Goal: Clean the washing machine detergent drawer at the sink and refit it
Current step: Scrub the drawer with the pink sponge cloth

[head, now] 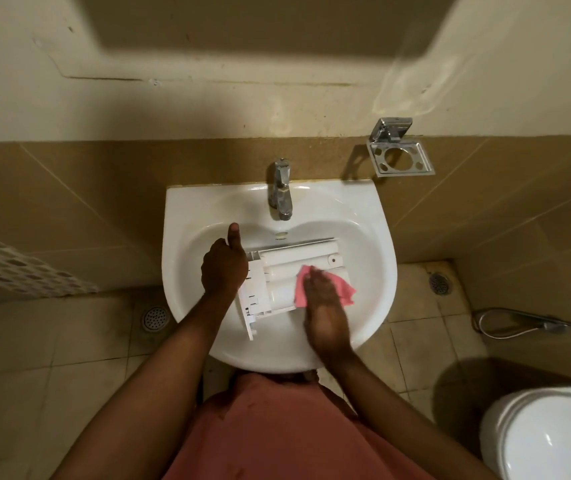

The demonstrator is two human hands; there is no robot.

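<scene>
A white detergent drawer (pixel 277 278) lies flat in the bowl of the white sink (pixel 187 216), its front panel toward the near left. My left hand (pixel 223 265) grips the drawer's left end, thumb pointing up toward the tap. My right hand (pixel 325 306) lies flat with straight fingers on a pink cloth (pixel 344 289), pressing it against the drawer's right part. Part of the cloth is hidden under the hand. The chrome tap (pixel 281 188) stands at the back of the sink; no water is seen running.
A chrome holder (pixel 400 157) is fixed to the tiled wall at the right. A white toilet (pixel 547 438) sits at the lower right, a hose (pixel 519 323) lies on the floor beside it. Floor drains (pixel 154 318) show on both sides. A perforated white basket (pixel 17 268) is at the left.
</scene>
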